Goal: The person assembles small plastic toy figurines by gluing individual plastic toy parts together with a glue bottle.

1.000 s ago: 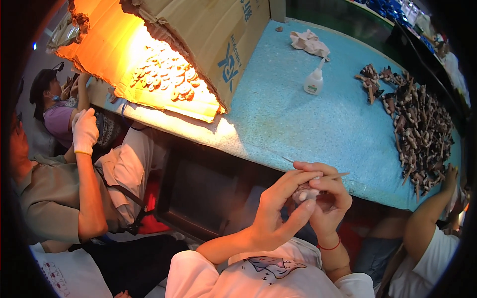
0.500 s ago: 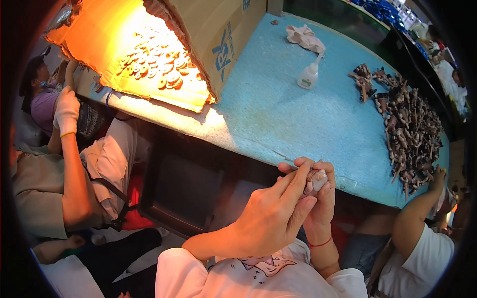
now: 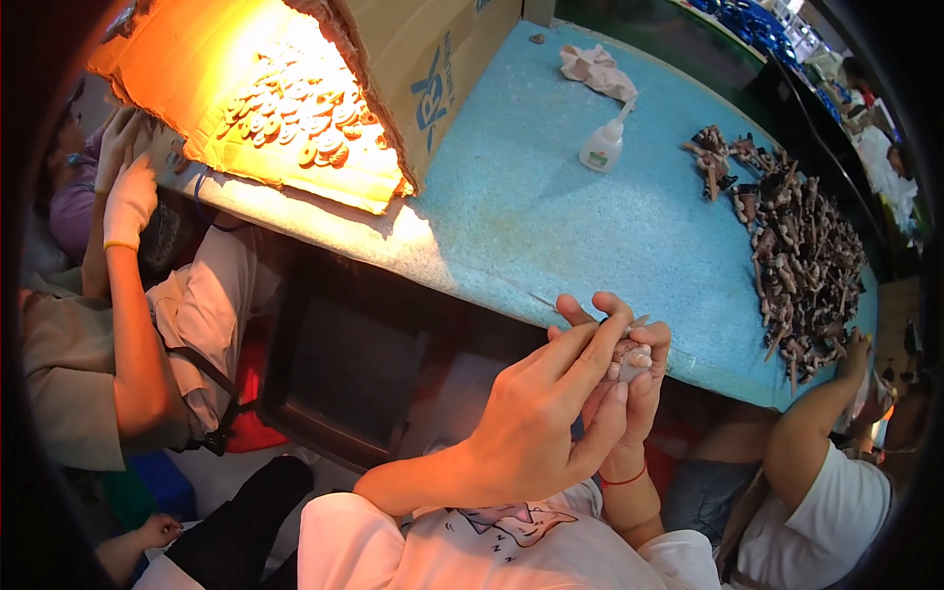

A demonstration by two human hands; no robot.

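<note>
My left hand (image 3: 531, 418) and my right hand (image 3: 639, 403) meet over the near edge of the blue table. A small pale pinkish figurine piece (image 3: 631, 362) with brown parts sits in the closed fingers of my right hand. The left fingers bend around a slim, metal-looking tool (image 3: 541, 299), mostly hidden behind them; one thin end sticks out to the left. My left thumb and fingertips are close against the piece. A red string circles my right wrist.
On the blue table (image 3: 531, 211), a heap of small brown figurine parts (image 3: 806, 265) lies right. A white squeeze bottle (image 3: 602, 146) and crumpled cloth (image 3: 596, 71) stand farther back. Left, a brightly lit cardboard box (image 3: 388, 187) holds several small round pieces. Co-workers sit at both sides.
My fingers have shifted around the figurine piece, and two left fingers are lifted higher. The view has moved slightly. At the left, the co-worker's gloved hand has moved nearer the box.
</note>
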